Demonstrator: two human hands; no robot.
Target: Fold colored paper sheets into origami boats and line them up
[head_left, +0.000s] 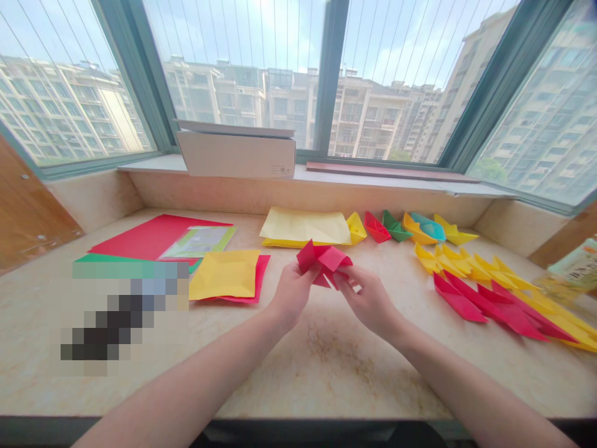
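Observation:
A red piece of folded paper (pixel 325 256) is held above the counter between my two hands, its flaps standing out at several angles. My left hand (pixel 295 289) pinches its left side, thumb in front. On the right side, the fingers of my right hand (pixel 366 291) are closed on the paper's lower edge. Behind it lies a stack of pale yellow sheets (pixel 305 225). To the left, yellow square paper (pixel 224 274) rests on red paper (pixel 263 280). Folded red paper boats (pixel 459 298) and yellow paper boats (pixel 485 267) stand in rows to the right.
Along the back are more boats, including a green one (pixel 396 225) and a blue one (pixel 428 228). Large red sheets (pixel 140 236) and a clear packet (pixel 200 241) lie at left, near a blurred patch. A white box (pixel 237 152) sits on the windowsill; a bottle (pixel 576 267) stands far right.

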